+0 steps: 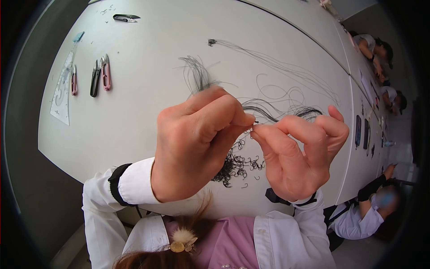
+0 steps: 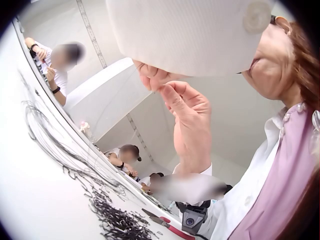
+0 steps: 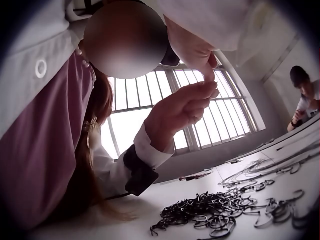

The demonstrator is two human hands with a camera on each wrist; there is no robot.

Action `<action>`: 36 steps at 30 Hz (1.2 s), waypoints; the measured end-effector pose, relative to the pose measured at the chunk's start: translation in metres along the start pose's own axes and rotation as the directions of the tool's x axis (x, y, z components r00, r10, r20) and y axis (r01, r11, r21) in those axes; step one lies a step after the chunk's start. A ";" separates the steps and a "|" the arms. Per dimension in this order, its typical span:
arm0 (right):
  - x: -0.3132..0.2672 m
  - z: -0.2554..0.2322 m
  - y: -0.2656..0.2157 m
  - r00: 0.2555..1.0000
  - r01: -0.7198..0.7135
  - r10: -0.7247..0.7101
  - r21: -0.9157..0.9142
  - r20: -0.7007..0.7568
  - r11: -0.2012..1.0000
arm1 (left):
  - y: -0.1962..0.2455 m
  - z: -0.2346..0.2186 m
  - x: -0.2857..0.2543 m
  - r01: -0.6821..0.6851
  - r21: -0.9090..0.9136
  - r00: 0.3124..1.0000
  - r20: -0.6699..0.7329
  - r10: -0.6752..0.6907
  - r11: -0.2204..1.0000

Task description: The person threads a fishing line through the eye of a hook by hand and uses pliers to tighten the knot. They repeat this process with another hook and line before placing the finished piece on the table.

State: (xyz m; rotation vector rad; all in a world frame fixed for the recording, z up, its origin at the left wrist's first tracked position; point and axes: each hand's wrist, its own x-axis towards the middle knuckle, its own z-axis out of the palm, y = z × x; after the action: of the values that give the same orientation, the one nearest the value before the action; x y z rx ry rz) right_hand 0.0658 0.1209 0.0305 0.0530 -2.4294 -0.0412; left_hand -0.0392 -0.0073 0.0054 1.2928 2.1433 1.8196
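Note:
In the head view my left hand (image 1: 192, 139) pinches a tiny black fish hook (image 1: 255, 122) between thumb and forefinger. My right hand (image 1: 304, 154) meets it fingertip to fingertip, thumb and forefinger pinching thin fishing line at the hook, its other fingers raised. Both hands are held above the table in the wrist views, where the hook itself is too small to make out. Below them lies a loose pile of black fish hooks (image 3: 200, 210). A tuft of dark line (image 1: 197, 74) shows beyond the left hand, its lower end hidden.
Long strands of line (image 1: 264, 112) curl across the table (image 1: 148, 58) behind the hands. A bunch of hooks (image 1: 211, 42) on lines lies farther back. Thread snips (image 1: 106, 74) and a clear set square (image 1: 62, 96) are at left. Other people sit at right.

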 end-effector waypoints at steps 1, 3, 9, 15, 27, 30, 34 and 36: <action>0.000 -0.001 0.001 1.000 -0.002 0.002 0.005 0.013 1.000 | 0.000 0.000 0.000 0.001 -0.001 1.000 0.001 -0.001 1.000; 0.001 0.000 0.001 1.000 -0.013 0.013 0.006 0.003 1.000 | 0.000 0.000 -0.001 0.018 -0.012 0.999 0.028 -0.018 1.000; 0.005 0.000 0.009 0.999 -0.019 0.020 0.035 -0.025 0.999 | 0.003 -0.001 -0.001 0.018 -0.046 0.998 0.053 -0.016 0.999; 0.006 0.004 0.013 0.998 -0.035 0.039 0.084 -0.043 0.996 | 0.005 -0.003 0.000 0.051 -0.068 0.995 0.087 -0.045 0.996; 0.010 0.003 0.021 0.990 -0.140 0.135 0.330 0.039 0.933 | 0.010 -0.006 0.001 0.235 -0.178 0.964 0.166 -0.207 0.955; 0.010 0.005 0.024 0.988 -0.156 0.143 0.370 0.063 0.916 | 0.008 -0.007 0.001 0.236 -0.176 0.960 0.195 -0.201 0.956; 0.009 0.009 0.027 0.969 -0.240 0.183 0.487 0.163 0.840 | 0.010 -0.008 0.001 0.282 -0.192 0.947 0.213 -0.240 0.940; 0.009 0.014 0.032 0.955 -0.289 0.191 0.571 0.228 0.768 | 0.009 -0.009 0.001 0.292 -0.172 0.941 0.230 -0.249 0.941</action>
State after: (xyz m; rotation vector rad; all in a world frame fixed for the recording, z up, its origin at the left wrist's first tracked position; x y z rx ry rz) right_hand 0.0492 0.1525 0.0274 0.0209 -2.4880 0.8815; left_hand -0.0398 -0.0144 0.0164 1.0294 1.8647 1.6617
